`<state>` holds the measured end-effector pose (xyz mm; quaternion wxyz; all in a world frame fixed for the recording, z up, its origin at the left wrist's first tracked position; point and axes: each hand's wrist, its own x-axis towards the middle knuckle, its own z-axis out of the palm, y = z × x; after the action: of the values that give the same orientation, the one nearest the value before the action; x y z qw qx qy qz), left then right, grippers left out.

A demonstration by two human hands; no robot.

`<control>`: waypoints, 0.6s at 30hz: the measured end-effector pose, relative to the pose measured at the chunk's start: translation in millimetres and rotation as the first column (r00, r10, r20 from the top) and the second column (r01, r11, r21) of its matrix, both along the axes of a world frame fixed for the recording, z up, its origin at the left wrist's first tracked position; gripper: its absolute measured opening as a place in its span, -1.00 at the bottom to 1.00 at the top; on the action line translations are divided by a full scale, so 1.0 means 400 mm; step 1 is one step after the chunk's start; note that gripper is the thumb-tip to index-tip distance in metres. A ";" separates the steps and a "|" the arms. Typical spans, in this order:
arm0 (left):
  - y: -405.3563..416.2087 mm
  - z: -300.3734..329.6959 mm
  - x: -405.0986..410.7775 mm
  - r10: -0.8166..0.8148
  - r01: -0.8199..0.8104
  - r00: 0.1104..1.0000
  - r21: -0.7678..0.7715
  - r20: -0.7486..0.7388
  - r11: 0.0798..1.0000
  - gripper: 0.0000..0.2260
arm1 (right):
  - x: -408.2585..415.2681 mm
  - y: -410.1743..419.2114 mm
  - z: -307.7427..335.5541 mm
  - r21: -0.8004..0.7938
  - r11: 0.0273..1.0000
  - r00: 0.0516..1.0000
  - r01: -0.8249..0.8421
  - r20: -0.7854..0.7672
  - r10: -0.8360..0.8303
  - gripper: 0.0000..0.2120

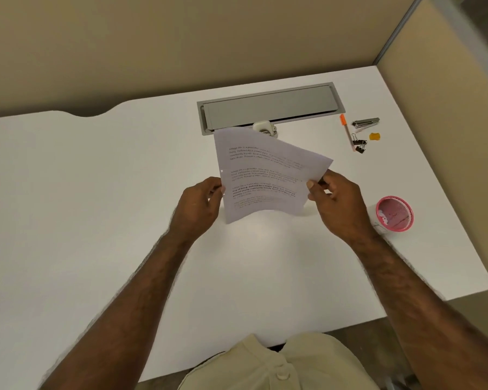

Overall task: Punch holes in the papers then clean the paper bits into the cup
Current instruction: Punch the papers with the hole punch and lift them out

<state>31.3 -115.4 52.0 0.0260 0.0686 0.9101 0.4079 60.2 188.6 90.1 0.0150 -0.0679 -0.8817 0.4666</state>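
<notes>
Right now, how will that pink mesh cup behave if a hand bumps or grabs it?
The pink mesh cup is probably light: its walls are thin mesh with only a few paper bits inside. A bump may well slide or tip it on the smooth white desk. The round wall looks easy to grip.

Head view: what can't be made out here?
- Hole punch: mostly hidden behind the papers.
- Papers: text too blurred to read; sheet count unclear.
- Left hand: fingertips hidden behind the papers.
- Cup: white bits inside too small to identify.
</notes>
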 end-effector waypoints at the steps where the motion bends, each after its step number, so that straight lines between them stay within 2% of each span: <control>1: 0.007 0.003 0.003 0.022 -0.022 1.000 0.005 -0.005 1.000 -0.82 | -0.001 0.003 0.003 -0.021 1.000 1.000 0.002 -0.014 -0.002 -0.78; 6: 0.035 0.012 0.035 0.138 -0.137 0.990 0.050 -0.022 0.989 -0.84 | -0.002 0.030 0.009 -0.116 0.993 0.999 0.017 -0.036 -0.022 -0.81; 11: 0.073 -0.005 0.056 0.210 -0.214 0.976 0.073 0.055 0.974 -0.85 | -0.003 0.048 -0.032 -0.146 0.989 0.999 0.021 0.036 -0.016 -0.76; 18: 0.108 0.001 0.069 0.325 -0.323 0.946 0.119 -0.002 0.939 -0.85 | -0.020 0.069 -0.035 -0.218 0.976 0.999 -0.029 -0.035 0.022 -0.81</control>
<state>58.8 -72.4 52.6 -0.0553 -0.0764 0.8837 0.4584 52.2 216.4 76.3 0.0157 -0.0503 -0.8257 0.5617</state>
